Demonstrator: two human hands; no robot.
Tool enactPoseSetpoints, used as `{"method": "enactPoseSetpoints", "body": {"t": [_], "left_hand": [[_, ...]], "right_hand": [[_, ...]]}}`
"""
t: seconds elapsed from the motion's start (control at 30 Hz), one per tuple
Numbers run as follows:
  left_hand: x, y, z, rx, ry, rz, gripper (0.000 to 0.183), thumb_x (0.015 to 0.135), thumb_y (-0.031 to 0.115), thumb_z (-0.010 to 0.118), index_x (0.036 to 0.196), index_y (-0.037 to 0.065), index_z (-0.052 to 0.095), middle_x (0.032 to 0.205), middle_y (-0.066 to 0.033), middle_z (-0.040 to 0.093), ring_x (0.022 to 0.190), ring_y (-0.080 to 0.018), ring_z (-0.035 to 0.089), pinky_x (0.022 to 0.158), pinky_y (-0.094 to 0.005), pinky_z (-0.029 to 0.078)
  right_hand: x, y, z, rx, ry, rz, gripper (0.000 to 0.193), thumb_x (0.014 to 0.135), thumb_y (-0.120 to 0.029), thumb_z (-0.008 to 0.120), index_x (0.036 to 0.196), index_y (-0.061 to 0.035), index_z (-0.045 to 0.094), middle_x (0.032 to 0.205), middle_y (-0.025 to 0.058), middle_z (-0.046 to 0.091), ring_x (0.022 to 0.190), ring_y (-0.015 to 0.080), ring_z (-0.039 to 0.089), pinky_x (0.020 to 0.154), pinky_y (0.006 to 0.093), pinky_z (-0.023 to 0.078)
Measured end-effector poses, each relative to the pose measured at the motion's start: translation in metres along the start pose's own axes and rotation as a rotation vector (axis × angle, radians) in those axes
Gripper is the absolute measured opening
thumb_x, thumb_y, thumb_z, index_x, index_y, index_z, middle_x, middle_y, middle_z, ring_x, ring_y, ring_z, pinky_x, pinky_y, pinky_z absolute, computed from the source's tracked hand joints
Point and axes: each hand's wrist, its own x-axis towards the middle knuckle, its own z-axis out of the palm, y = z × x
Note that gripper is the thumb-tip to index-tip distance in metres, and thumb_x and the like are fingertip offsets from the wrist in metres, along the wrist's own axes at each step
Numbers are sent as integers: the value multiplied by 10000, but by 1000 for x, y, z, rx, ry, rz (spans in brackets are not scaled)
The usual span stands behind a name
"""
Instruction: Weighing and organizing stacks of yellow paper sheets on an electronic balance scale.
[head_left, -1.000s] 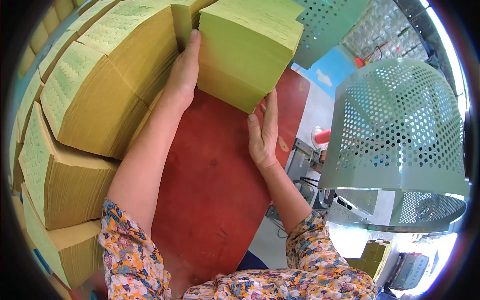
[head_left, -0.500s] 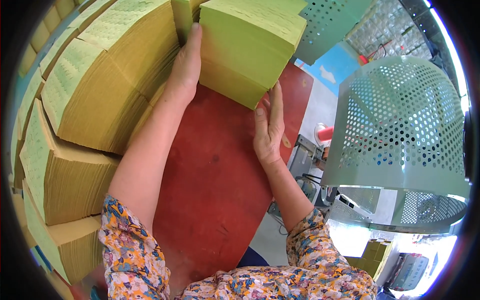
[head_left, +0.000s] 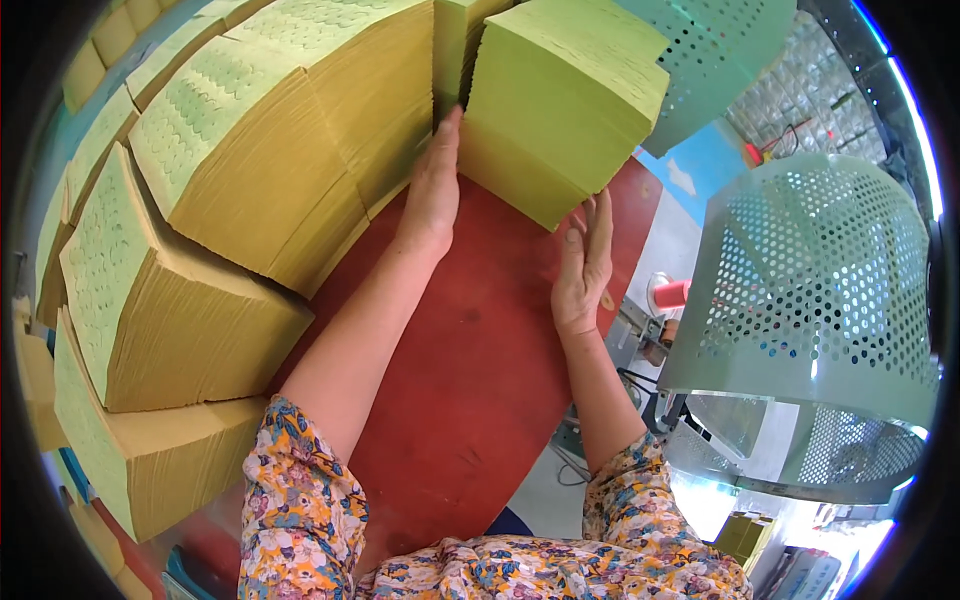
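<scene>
A tall block of stacked yellow-green paper sheets (head_left: 550,130) stands at the far end of the red tabletop (head_left: 460,370). Along its left side lies my left hand (head_left: 434,195), flat with fingers stretched out, in the gap beside the neighbouring stacks. My right hand (head_left: 582,270) is upright at the block's near right lower corner, fingers extended and the thumb apart. Its fingertips are at or very near the paper; exact contact is hard to tell. Neither hand is wrapped around anything.
Several big stacks of similar paper (head_left: 230,330) line the left side of the table. On the right stands a pale green perforated metal guard (head_left: 810,290), with a reddish-pink thread spool (head_left: 671,294) beside it. Another perforated green panel (head_left: 700,60) rises behind the block.
The whole view has shifted, so the block and table appear farther right. My left hand has slid back toward me along the block's side. My right hand stays by the same corner.
</scene>
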Motion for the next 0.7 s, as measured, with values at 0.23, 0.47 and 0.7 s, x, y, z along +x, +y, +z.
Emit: {"method": "enactPoseSetpoints", "body": {"t": [0.23,0.47,0.7], "left_hand": [[-4,4,6,41,-8,31,689,1049,554,227,1557,91,274,1619,-96,255,1487,-226,227,1186,-428,208],[0,6,3,27,-5,22,676,1052,538,240,1558,92,274,1629,-83,240,1495,-212,211,1195,-405,175],[-4,12,5,129,-16,-12,699,1048,554,240,1558,77,264,1633,-82,229,1505,-209,185,1202,-396,167]], "right_hand": [[1,2,1,0,-5,-15,591,1029,-171,479,1557,-71,232,1569,157,311,1366,296,441,1109,413,390],[2,1,2,-48,-25,7,579,1023,-134,480,1548,-67,247,1584,144,289,1388,286,411,1109,401,392],[2,4,-2,-117,-10,-18,587,1006,-100,496,1542,-60,261,1595,147,274,1411,288,378,1094,398,412]]}}
